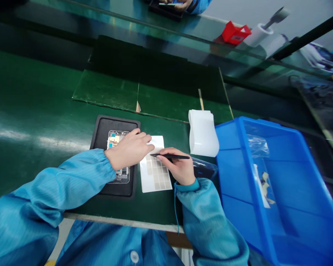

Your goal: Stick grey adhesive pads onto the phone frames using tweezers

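A white sheet of square, beige-grey stickers lies on the green bench in front of me. My left hand reaches over a phone's open body and has its bent fingers at the sheet's upper left, seeming to grip it; the fingertips are partly hidden. Held like a pen in my right hand are thin black tweezers, their tip at the top of the sticker rows, close to my left thumb. The phone body, with circuit parts showing, rests in a black tray, partly covered by my left hand and sleeve.
To the right stands a large blue bin with clear plastic and scraps inside. A folded white sheet and a clear plastic piece lie beside it. Behind are a green board and a shelf with a red box. Another person's hand shows at the top.
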The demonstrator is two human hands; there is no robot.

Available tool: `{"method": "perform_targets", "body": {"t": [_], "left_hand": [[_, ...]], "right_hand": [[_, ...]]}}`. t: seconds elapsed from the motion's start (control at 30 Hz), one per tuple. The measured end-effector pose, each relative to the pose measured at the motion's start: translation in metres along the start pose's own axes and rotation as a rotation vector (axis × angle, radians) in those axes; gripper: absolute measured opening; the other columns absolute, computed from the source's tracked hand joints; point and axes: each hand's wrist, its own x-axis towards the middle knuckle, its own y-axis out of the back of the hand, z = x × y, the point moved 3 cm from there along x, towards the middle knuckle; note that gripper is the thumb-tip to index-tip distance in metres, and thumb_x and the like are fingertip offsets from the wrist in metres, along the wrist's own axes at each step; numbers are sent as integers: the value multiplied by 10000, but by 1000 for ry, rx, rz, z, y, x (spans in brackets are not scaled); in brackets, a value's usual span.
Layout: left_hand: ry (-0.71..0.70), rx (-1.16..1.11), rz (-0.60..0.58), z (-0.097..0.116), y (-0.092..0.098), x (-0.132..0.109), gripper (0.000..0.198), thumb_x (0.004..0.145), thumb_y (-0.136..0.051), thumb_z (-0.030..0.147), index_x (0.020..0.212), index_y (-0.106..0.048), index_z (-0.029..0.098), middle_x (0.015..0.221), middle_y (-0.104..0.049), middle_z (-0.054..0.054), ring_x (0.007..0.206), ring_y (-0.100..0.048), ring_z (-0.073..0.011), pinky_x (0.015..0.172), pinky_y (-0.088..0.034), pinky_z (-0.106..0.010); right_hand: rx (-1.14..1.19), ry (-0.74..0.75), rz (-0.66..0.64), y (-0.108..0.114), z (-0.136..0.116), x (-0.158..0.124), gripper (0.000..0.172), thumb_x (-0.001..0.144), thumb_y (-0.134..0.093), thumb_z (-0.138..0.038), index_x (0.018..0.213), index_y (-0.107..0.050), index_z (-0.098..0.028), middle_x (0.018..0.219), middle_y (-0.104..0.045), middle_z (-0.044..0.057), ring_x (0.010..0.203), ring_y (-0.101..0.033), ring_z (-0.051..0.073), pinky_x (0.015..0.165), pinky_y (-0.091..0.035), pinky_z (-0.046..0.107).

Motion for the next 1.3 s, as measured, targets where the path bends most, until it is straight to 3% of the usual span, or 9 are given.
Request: {"method": "perform_targets", "body": {"t": [0.4,0.6,0.93,1.3], "left_hand": [[-3,7,-5,0,3,0,190,945,-518,108,979,-693,175,947,-635,-75,891,-582,-229,868,-340,-400],[0,4,-13,0,3,1,181,946,-521,109,982,-687,174,948,-633,-74,906,-580,-228,876,-337,-395],[1,-6,-17,-1,2,1,188,941,-516,104,960,-686,182,938,-634,-62,884,-579,-226,867,-338,-397],[-1,2,-15,-2,0,1,183,952,-518,120,967,-690,180,969,-636,-70,890,-580,-217,855,-333,-385]], "right_hand": [[-20,-25,2,0,0,0,142,844,-758,-367,877,-719,-234,863,-745,51,790,-706,226,738,-593,374],[2,-22,13,0,3,-1,111,830,-778,-325,875,-730,-235,854,-749,40,777,-708,215,731,-592,356],[117,-113,110,7,0,-2,185,784,-818,-379,834,-725,-226,836,-753,48,767,-727,222,741,-625,365],[1,-57,18,1,0,-1,185,833,-760,-409,878,-719,-234,867,-750,50,788,-712,228,756,-605,381]]}}
